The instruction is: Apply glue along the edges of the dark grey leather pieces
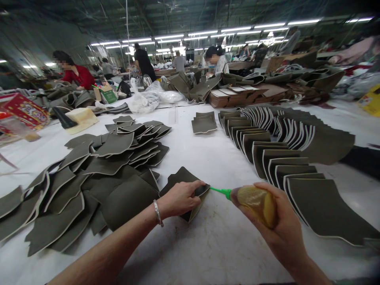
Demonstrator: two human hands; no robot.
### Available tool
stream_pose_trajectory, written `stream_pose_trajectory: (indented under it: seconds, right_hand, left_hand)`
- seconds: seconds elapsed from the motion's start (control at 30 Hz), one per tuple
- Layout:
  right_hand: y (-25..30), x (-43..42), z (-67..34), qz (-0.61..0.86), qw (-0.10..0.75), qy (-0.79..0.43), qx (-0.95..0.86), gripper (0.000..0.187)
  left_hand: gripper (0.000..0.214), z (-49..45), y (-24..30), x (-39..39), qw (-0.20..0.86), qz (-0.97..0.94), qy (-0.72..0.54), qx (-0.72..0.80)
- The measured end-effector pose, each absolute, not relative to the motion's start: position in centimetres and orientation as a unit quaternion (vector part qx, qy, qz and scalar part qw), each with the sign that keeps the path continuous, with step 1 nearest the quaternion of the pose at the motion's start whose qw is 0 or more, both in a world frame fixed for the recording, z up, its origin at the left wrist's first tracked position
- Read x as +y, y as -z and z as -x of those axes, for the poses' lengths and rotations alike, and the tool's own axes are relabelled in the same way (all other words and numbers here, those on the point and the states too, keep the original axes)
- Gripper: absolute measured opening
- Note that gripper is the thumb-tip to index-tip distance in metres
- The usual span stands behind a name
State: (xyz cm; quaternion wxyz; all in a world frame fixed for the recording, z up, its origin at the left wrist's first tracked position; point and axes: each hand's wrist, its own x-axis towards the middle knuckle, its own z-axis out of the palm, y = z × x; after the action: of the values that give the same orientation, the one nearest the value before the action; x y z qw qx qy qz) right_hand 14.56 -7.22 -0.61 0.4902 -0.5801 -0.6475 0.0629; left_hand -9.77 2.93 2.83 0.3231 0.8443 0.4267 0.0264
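Note:
A dark olive leather-like piece (182,175) lies on the white table in front of me, its near part folded or overlapping a paler underside. My left hand (181,198), with a silver bangle at the wrist, presses and holds this piece near its right corner, index finger stretched along the edge. My right hand (282,217) is wrapped round a squeeze bottle (255,202) of amber liquid, probably glue. Tilted to the left, the bottle has a thin green nozzle (221,190) whose tip meets the piece's edge beside my left fingertip.
Similar pieces form a loose heap (118,170) at left. At right, a curved row of overlapping pieces (285,166) fans out. A small stack (204,122) lies beyond. Plastic bags (145,99), brown panels (234,97) and a red box (23,111) stand farther back. Several people work behind.

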Motion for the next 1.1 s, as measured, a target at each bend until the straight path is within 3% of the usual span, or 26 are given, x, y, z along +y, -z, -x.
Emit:
stream_pose_trajectory:
  seconds: [0.33, 0.7, 0.93, 1.1]
  right_hand:
    - [1.0, -7.2, -15.1, 0.593, 0.508, -0.159, -0.604, 0.043]
    - [1.3, -7.0, -14.5, 0.600, 0.502, -0.126, -0.610, 0.048]
    - [0.5, -9.2, -11.4, 0.619, 0.523, -0.288, -0.510, 0.047]
    - [1.5, -10.1, -11.5, 0.563, 0.586, -0.438, -0.384, 0.047]
  left_hand:
    - [0.060, 9.6, -3.5, 2.9, 0.343, -0.832, -0.012, 0.436]
    - [0.060, 10.0, -2.8, 3.2, 0.358, -0.829, -0.024, 0.429]
    - [0.060, 10.0, -3.1, 3.2, 0.388, -0.813, -0.031, 0.433]
    - [0.058, 10.5, -2.3, 3.4, 0.438, -0.797, -0.047, 0.413]
